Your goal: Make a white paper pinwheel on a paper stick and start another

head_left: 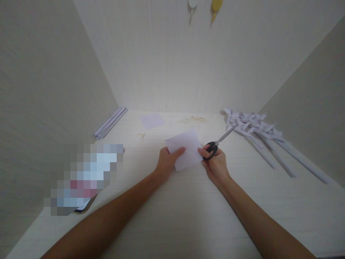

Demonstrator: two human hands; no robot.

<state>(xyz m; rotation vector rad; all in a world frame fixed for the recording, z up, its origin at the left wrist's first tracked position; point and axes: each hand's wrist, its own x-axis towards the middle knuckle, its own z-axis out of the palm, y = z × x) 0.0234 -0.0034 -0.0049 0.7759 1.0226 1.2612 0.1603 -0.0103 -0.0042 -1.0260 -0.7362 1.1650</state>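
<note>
Between my two hands is a square sheet of white paper (184, 138), tilted above the table. My left hand (167, 160) grips its left edge, thumb on top and the other fingers hidden beneath. At the right corner, my right hand (217, 163) pinches the paper and also carries black-handled scissors (211, 150). The scissors' blades look closed and point up and right, away from the sheet. Another square of paper (152, 121) lies flat near the back wall.
Several rolled paper sticks (111, 123) lie at the back left. Several paper pinwheels on sticks (250, 124) are piled at the right. A blurred-out phone-like device (87, 203) rests at the left. Walls enclose the table, and two hooks (216, 5) hang on the back one.
</note>
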